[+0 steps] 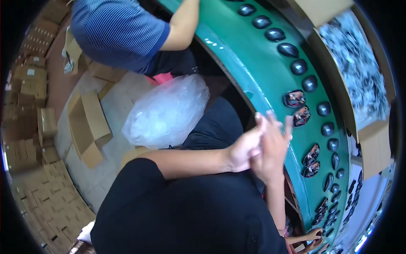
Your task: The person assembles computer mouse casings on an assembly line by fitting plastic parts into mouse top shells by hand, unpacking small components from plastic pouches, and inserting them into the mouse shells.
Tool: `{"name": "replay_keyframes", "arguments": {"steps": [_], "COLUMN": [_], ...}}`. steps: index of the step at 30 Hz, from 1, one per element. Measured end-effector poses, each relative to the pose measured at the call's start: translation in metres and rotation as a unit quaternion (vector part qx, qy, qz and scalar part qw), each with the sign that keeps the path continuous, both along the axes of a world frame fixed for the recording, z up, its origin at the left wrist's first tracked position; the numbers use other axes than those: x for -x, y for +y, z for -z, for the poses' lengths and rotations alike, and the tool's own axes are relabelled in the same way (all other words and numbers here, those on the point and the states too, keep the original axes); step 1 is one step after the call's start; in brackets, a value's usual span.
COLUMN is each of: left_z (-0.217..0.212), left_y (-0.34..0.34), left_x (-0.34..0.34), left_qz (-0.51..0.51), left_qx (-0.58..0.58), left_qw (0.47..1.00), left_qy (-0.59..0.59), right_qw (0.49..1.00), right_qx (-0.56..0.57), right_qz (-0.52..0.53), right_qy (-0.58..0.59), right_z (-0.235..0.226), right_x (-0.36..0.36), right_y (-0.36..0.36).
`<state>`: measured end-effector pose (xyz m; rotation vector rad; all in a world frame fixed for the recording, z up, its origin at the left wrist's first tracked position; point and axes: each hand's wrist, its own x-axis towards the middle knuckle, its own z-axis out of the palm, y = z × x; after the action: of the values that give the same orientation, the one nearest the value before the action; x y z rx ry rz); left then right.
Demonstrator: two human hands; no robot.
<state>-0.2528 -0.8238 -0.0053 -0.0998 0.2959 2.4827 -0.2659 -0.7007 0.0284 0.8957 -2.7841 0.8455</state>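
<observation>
My left hand [244, 151] and my right hand [271, 154] are pressed together in front of my lap, beside the near edge of a green conveyor belt [249, 63]. Fingers of the right hand are stretched out and partly blurred. The left hand's fingers are partly hidden behind the right and smeared. No object shows in either hand. Closest on the belt lies a pair of dark oval pieces with reddish, patterned upper faces [301, 116]. Beyond runs a row of glossy black rounded things like computer mice [324, 109]. Another patterned pair [311, 160] lies nearer me.
A carton [374, 146] of silvery packets [355, 63] stands across the belt. At upper left sits a person in a striped shirt [122, 34]. A clear plastic bag [169, 112] and an open carton [91, 122] are left; stacked cartons [55, 190] stand behind. Another person's hands [313, 239] are lower right.
</observation>
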Motion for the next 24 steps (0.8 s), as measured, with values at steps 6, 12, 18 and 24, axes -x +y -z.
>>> {"name": "replay_keyframes", "arguments": {"steps": [6, 12, 18, 24], "left_z": [0.046, 0.131, 0.212, 0.147], "left_y": [-0.095, -0.209, -0.242, -0.189], "left_x": [-0.021, -0.054, -0.083, -0.030], "left_qz": [-0.099, -0.039, -0.246, -0.210], "left_qx": [-0.060, 0.377, 0.551, 0.080], "left_qw": [0.992, 0.922, 0.791, 0.933], "left_qy": [-0.052, 0.075, -0.094, -0.279], "right_qw": [0.987, 0.919, 0.922, 0.947], "right_qx": [0.134, 0.246, 0.166, -0.198], "right_qz": [-0.088, 0.155, -0.023, -0.242], "right_qy": [-0.022, -0.265, -0.348, -0.071], "right_z": [0.055, 0.142, 0.148, 0.140], "right_x": [-0.002, 0.005, 0.002, 0.008], "right_y": [-0.086, -0.068, -0.113, -0.182]}}
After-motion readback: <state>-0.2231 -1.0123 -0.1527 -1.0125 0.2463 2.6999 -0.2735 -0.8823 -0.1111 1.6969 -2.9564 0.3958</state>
